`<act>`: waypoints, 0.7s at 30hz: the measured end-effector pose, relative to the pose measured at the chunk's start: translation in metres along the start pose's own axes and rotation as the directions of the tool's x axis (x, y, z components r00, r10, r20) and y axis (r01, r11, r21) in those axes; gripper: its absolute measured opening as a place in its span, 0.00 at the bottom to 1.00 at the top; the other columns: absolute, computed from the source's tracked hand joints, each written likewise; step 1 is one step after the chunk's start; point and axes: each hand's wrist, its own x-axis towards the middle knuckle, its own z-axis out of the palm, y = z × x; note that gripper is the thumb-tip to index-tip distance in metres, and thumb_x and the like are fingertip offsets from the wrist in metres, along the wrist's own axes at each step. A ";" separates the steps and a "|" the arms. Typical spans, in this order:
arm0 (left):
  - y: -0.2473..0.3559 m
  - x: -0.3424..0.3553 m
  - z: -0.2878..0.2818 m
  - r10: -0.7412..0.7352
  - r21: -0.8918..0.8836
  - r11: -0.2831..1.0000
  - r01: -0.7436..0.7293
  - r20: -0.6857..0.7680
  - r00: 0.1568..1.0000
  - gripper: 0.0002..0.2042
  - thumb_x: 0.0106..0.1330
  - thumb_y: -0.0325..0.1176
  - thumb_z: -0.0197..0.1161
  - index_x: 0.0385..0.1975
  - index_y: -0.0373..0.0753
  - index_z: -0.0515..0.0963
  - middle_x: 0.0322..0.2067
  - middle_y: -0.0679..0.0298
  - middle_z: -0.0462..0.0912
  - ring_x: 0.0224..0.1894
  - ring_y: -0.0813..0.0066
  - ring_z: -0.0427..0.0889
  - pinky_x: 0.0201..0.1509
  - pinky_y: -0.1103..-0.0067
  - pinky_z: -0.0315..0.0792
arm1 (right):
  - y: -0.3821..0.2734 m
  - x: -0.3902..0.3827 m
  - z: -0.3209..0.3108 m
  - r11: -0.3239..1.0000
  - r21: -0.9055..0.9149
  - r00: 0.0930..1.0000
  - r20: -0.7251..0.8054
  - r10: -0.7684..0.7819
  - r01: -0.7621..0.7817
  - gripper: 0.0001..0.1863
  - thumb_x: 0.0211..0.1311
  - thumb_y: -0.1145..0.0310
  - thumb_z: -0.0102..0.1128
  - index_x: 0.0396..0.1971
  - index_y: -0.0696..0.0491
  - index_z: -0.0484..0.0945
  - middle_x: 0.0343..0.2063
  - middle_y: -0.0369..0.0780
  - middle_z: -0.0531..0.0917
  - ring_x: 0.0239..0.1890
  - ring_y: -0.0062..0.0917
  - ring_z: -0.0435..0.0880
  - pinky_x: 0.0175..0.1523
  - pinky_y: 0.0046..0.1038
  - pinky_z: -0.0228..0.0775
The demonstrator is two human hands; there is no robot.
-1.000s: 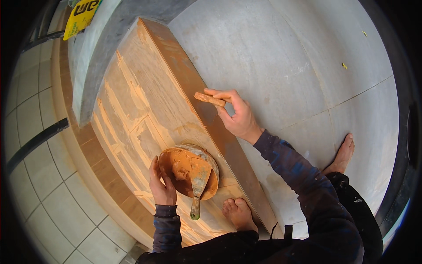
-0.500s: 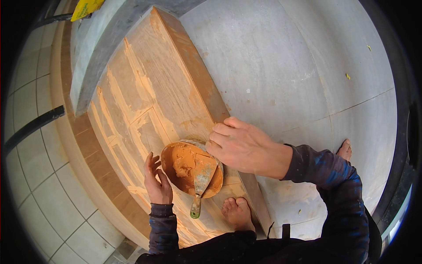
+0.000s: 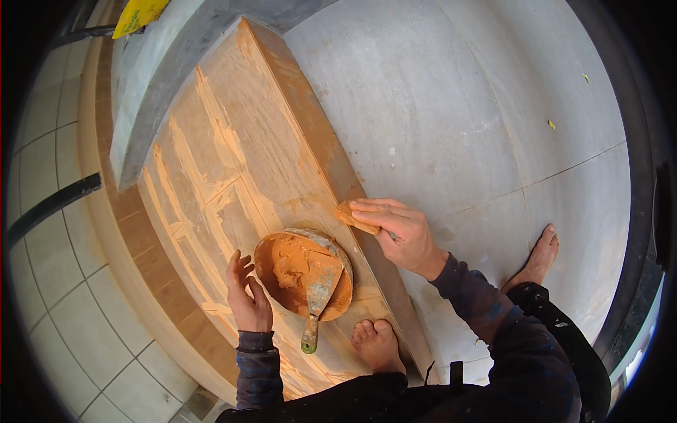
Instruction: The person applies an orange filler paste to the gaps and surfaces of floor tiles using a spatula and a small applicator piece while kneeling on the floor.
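Note:
My right hand [image 3: 405,233] grips a small orange-stained sponge [image 3: 357,218] by its end, holding it at the long edge of the wood-look tiled step [image 3: 271,134]. Left of it sits a bowl-like bucket [image 3: 338,243] with thick orange grout [image 3: 289,261] inside. A putty knife [image 3: 322,285] leans in the bucket, its blade smeared and its green-ended handle sticking out over the near rim. My left hand [image 3: 248,303] is beside the bucket's left side, fingers loosely curled and apart, holding nothing; whether it touches the bucket I cannot tell.
Orange grout streaks mark the step's joints. To the right lies a lower grey tiled floor [image 3: 451,127], where my right foot [image 3: 539,254] stands; my left foot [image 3: 379,345] is on the step. A grey wall edge [image 3: 137,127] and a yellow packet [image 3: 139,15] are at far left.
My right hand has turned and moved slightly right and down, bringing the sponge into sight. My right foot shows more fully. The left hand stays beside the bucket.

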 end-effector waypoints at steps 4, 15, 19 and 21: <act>0.007 -0.004 0.005 -0.027 0.013 1.000 0.026 0.060 0.998 0.29 0.69 0.13 0.44 0.71 0.39 0.64 0.57 0.54 0.78 0.56 0.65 0.81 0.61 0.71 0.75 | -0.011 0.036 -0.011 0.998 0.054 0.998 -0.060 0.027 -0.023 0.23 0.56 0.91 0.51 0.49 0.59 0.84 0.50 0.46 0.87 0.54 0.39 0.85 0.59 0.34 0.79; 0.006 0.003 0.004 0.018 -0.024 1.000 -0.018 0.006 1.000 0.29 0.70 0.14 0.47 0.71 0.38 0.64 0.55 0.51 0.80 0.53 0.62 0.83 0.59 0.71 0.76 | -0.042 0.051 -0.009 0.862 -0.391 0.897 0.418 -0.146 0.322 0.12 0.57 0.73 0.57 0.42 0.58 0.79 0.46 0.40 0.82 0.55 0.33 0.78 0.61 0.32 0.73; 0.008 0.004 0.002 0.029 -0.042 0.999 -0.029 -0.001 1.000 0.29 0.70 0.14 0.47 0.72 0.38 0.64 0.55 0.51 0.80 0.53 0.62 0.83 0.59 0.71 0.76 | -0.083 -0.008 -0.024 0.915 -0.375 0.888 0.457 0.044 0.147 0.10 0.59 0.73 0.58 0.40 0.56 0.80 0.42 0.40 0.82 0.51 0.32 0.79 0.59 0.32 0.73; 0.008 0.003 0.005 0.027 -0.045 0.999 -0.027 -0.006 1.000 0.28 0.70 0.14 0.48 0.71 0.38 0.64 0.55 0.52 0.80 0.52 0.63 0.83 0.59 0.70 0.76 | -0.082 -0.010 -0.029 0.941 -0.336 0.885 0.450 0.118 0.046 0.08 0.60 0.74 0.58 0.39 0.55 0.81 0.38 0.40 0.83 0.46 0.32 0.80 0.56 0.32 0.73</act>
